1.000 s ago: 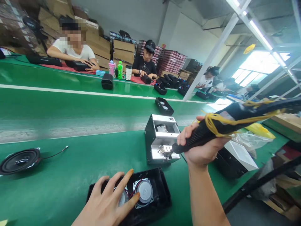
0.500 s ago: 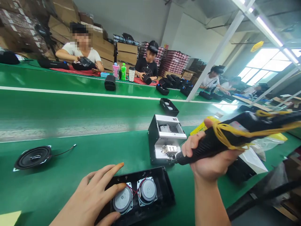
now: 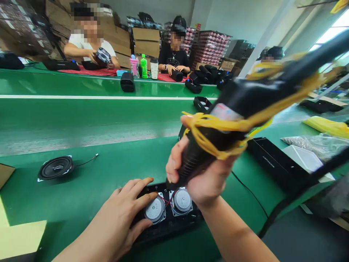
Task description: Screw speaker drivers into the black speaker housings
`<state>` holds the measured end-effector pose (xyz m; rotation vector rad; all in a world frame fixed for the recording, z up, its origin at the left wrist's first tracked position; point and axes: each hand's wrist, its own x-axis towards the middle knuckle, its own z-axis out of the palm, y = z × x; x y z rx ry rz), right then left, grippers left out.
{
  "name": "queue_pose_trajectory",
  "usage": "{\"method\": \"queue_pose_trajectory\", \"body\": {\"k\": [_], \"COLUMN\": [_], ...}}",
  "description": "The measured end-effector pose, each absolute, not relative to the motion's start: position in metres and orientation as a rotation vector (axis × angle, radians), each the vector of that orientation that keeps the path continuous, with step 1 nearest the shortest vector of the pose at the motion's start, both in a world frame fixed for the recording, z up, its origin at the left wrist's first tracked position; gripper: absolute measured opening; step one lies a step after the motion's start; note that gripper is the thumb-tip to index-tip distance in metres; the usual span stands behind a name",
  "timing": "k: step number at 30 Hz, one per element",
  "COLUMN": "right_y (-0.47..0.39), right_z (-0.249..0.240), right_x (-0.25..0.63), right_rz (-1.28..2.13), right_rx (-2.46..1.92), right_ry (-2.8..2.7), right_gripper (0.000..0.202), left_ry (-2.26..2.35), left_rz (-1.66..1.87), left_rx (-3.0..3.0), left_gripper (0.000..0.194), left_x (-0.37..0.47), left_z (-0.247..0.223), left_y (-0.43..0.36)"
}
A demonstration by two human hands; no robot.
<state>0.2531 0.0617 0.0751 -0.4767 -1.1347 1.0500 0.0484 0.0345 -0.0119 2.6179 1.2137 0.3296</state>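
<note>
My right hand (image 3: pixel 203 167) is wrapped round a thick black electric screwdriver (image 3: pixel 234 105) bound with yellow bands. Its lower end points down over the far edge of a black speaker housing (image 3: pixel 166 231); the bit does not show clearly. Two round speaker drivers (image 3: pixel 182 201) with grey backs and red wires sit inside the housing. With fingers spread, my left hand (image 3: pixel 127 213) lies over the housing's left end, thumb and forefinger at either side of the left driver (image 3: pixel 155 210). My right hand and the tool hide most of the screw feeder.
A loose black speaker (image 3: pixel 56 168) with a wire lies left on the green bench. A black box (image 3: pixel 280 163) and a bag of small parts (image 3: pixel 313 143) lie right. Two co-workers (image 3: pixel 174 54) handle black cases across the bench. Yellow card (image 3: pixel 21 236) is at the near left.
My right hand has swung the electric screwdriver left and down, from beside the screw feeder to over the housing. My left hand stays at the left driver; the whole view has shifted.
</note>
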Motion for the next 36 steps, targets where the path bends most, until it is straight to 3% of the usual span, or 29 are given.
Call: {"method": "queue_pose_trajectory", "body": {"k": [6, 21, 36], "right_y": [0.068, 0.073, 0.074], "right_z": [0.050, 0.040, 0.031], "right_x": [0.246, 0.237, 0.237], "right_rz": [1.163, 1.149, 1.186], "right_rx": [-0.534, -0.546, -0.529], "right_ry": [-1.165, -1.134, -1.285], "right_gripper": [0.064, 0.055, 0.060], "left_ry": [1.141, 1.116, 1.115], "left_rz": [0.363, 0.398, 0.396], "left_rx": [2.594, 2.574, 2.637], "left_gripper": [0.048, 0.041, 0.041], "left_x": [0.050, 0.049, 0.047], "left_z": [-0.004, -0.010, -0.010], "left_y": [0.036, 0.036, 0.039]}}
